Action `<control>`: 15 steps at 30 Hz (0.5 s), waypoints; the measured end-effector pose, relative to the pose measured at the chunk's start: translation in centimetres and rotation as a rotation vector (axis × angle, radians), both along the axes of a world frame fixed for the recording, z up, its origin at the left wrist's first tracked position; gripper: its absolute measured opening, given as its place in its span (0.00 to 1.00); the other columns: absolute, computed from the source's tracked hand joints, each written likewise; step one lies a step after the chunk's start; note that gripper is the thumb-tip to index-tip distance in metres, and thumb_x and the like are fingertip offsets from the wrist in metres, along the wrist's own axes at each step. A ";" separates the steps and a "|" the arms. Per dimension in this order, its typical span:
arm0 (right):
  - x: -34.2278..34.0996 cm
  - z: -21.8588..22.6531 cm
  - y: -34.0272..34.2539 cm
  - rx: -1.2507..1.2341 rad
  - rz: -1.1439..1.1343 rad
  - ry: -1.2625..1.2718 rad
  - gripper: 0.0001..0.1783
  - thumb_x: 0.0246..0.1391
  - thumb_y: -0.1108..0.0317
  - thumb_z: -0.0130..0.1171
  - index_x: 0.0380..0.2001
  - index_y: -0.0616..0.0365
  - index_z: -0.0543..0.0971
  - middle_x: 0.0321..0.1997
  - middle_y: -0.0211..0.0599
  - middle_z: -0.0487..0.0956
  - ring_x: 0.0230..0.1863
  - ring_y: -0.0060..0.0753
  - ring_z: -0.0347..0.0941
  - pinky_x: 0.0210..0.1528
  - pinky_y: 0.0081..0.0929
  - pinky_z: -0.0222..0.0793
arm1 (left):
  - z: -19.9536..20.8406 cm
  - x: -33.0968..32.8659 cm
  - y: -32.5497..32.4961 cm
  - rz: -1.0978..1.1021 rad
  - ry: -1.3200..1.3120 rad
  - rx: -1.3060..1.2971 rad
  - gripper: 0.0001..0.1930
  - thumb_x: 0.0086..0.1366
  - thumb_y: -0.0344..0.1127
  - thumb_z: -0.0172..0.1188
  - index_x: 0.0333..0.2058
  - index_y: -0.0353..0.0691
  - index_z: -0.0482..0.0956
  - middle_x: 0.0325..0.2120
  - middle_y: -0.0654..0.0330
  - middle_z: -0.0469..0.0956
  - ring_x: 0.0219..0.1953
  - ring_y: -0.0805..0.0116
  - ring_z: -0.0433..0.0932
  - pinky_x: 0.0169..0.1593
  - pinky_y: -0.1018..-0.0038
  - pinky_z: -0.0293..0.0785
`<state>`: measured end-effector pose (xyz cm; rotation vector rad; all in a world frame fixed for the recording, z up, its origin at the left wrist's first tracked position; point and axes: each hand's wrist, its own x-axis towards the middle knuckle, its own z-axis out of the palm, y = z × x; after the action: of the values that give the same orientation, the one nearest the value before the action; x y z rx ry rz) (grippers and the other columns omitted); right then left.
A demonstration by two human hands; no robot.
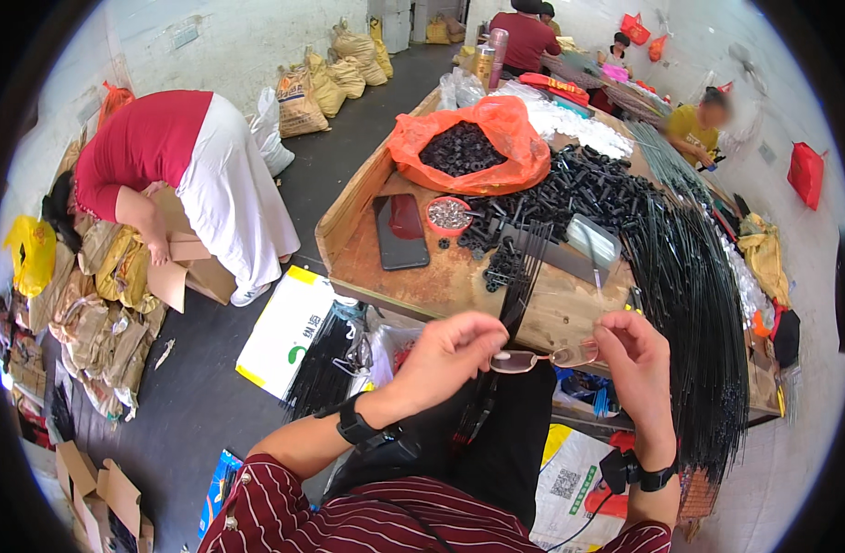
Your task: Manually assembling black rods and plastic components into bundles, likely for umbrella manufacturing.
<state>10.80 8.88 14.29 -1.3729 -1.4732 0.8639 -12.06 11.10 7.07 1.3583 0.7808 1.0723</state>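
Between my two hands, above my lap at the table's near edge, is a pair of thin-framed eyeglasses (pixel 513 362). My left hand (pixel 452 355) pinches the glasses' left side between thumb and fingers. At the other end, my right hand (pixel 636 355) is closed on the frame beside the right lens. Just beyond the glasses, a bundle of thin black rods (pixel 530 267) lies across the table edge. Past it are a metal sheet (pixel 556 260) and a clear plastic-like box (pixel 593 241). A dark band is on each of my wrists.
The wooden table (pixel 358 269) bears a black phone (pixel 401 232), a small red bowl of metal bits (pixel 448 215), an orange bag (pixel 413 129) and heaped black parts (pixel 579 189). Long black rods (pixel 690 323) hang off its right side. At left a person (pixel 178 147) bends over a carton.
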 end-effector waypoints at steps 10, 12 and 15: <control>-2.4 2.3 -7.9 0.486 0.062 0.020 0.05 0.48 0.83 0.54 0.30 0.67 0.74 0.28 0.42 0.76 0.27 0.32 0.76 0.32 0.22 0.73 | 7.3 -3.5 -6.4 0.250 -0.309 0.689 0.06 0.56 0.18 0.56 0.34 0.26 0.77 0.28 0.50 0.77 0.27 0.64 0.76 0.31 0.72 0.72; -3.5 2.0 -8.9 0.591 0.017 0.161 0.07 0.52 0.74 0.55 0.27 0.60 0.66 0.25 0.37 0.65 0.20 0.24 0.65 0.23 0.18 0.64 | 7.6 -3.7 -7.4 0.209 -0.395 0.712 0.06 0.55 0.19 0.57 0.33 0.26 0.78 0.28 0.50 0.77 0.26 0.64 0.76 0.29 0.72 0.71; -4.7 2.2 -10.0 0.757 -0.054 0.176 0.10 0.53 0.68 0.57 0.29 0.58 0.65 0.23 0.34 0.62 0.21 0.21 0.62 0.18 0.18 0.60 | 8.5 -3.3 -7.3 0.195 -0.480 0.856 0.06 0.55 0.19 0.57 0.33 0.27 0.78 0.28 0.49 0.77 0.25 0.62 0.76 0.27 0.71 0.71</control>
<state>6.07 -1.12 16.44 -0.7434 -1.4061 0.3118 -15.39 3.80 15.60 1.6207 0.0669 1.9274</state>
